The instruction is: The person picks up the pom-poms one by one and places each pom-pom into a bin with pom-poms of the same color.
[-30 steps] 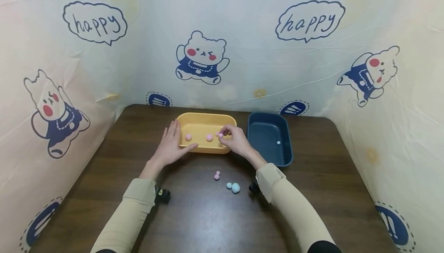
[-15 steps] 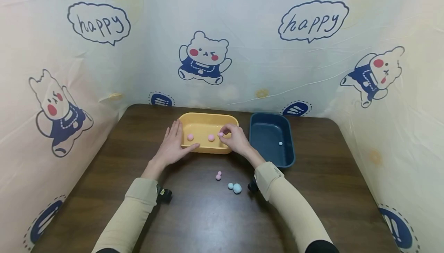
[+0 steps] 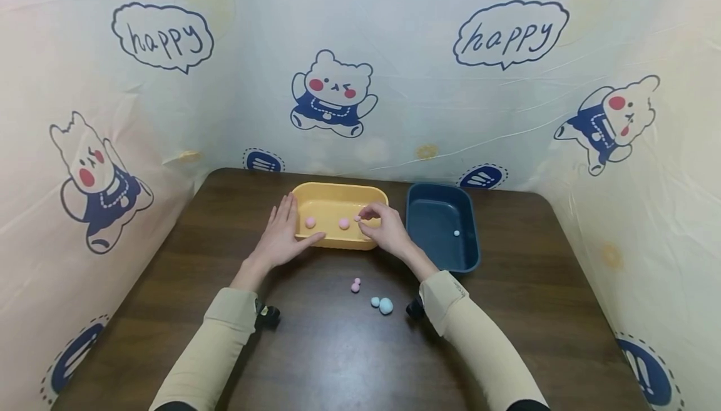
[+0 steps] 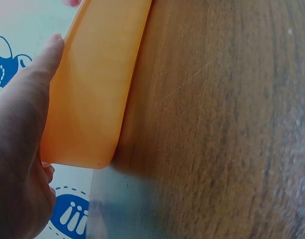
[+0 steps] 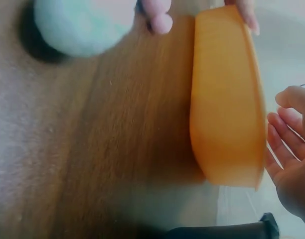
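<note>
The left end of the yellow tray [image 3: 338, 243] is touched by the left hand [image 3: 280, 236], its fingers straight, its thumb laid at the near rim. Two pink balls [image 3: 344, 224] are contained inside. A smaller pink ball [image 3: 357, 218] is seen at the right hand's [image 3: 385, 226] bent fingertips; whether it is gripped cannot be told.

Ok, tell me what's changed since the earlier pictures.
By the right hand, two small pink bits showed; now only one small pink ball does, whether pinched unclear. The left hand stays on the yellow tray; the navy tray, pink pair and light-blue balls haven't moved.
</note>
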Demonstrator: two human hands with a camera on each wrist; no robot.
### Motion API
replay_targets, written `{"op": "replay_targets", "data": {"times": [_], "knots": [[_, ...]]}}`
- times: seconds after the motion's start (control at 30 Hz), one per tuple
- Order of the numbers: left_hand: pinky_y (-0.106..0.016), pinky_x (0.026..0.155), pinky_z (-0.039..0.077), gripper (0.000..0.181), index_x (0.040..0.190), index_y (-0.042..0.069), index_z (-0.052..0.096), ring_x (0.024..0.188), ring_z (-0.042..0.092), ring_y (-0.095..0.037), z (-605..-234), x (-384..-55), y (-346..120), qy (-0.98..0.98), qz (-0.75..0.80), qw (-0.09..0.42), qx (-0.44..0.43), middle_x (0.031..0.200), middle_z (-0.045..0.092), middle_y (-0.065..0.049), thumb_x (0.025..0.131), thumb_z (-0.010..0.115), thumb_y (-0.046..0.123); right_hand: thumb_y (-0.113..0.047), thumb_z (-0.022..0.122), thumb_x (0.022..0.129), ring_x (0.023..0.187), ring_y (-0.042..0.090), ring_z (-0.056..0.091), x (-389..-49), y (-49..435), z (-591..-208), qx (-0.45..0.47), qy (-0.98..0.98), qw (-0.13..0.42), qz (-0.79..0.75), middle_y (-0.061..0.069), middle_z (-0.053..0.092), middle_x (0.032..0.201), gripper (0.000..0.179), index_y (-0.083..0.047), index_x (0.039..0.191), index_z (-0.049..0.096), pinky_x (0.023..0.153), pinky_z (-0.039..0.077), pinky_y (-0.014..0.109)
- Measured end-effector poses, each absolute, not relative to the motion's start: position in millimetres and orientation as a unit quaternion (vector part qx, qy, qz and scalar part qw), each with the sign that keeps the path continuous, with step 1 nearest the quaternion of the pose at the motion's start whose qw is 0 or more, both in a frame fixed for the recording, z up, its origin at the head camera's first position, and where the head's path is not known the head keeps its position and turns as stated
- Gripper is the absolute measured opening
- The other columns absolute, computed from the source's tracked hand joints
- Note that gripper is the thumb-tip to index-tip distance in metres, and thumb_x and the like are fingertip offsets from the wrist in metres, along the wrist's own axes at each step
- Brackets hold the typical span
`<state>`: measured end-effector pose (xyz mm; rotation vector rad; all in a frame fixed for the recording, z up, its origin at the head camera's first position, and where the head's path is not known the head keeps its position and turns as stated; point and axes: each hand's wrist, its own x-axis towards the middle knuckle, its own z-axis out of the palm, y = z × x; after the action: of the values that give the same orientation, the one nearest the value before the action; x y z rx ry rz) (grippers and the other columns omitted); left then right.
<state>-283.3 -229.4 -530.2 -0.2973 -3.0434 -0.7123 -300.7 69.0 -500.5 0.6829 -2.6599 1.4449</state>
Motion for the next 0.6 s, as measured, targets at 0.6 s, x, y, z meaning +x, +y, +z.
{"op": "replay_targets", "data": {"times": [0.6], "knots": [[-0.062, 0.142, 0.002, 0.134, 0.174, -0.003, -0.003, 0.174, 0.001, -0.042, -531.0, -283.5, -229.3, -0.97, -0.223, 0.008, -0.095, 0.186, -0.007, -0.021, 0.094, 0.059, 0.085, -0.007, 0.082, 0.097, 0.111, 0.036, 0.075, -249.7, 89.7, -493.5, 0.264, -0.835, 0.006, 0.483, 0.013, 0.078, 0.115, 0.021, -0.004, 0.117, 0.076, 0.099, 0.063, 0.062]]}}
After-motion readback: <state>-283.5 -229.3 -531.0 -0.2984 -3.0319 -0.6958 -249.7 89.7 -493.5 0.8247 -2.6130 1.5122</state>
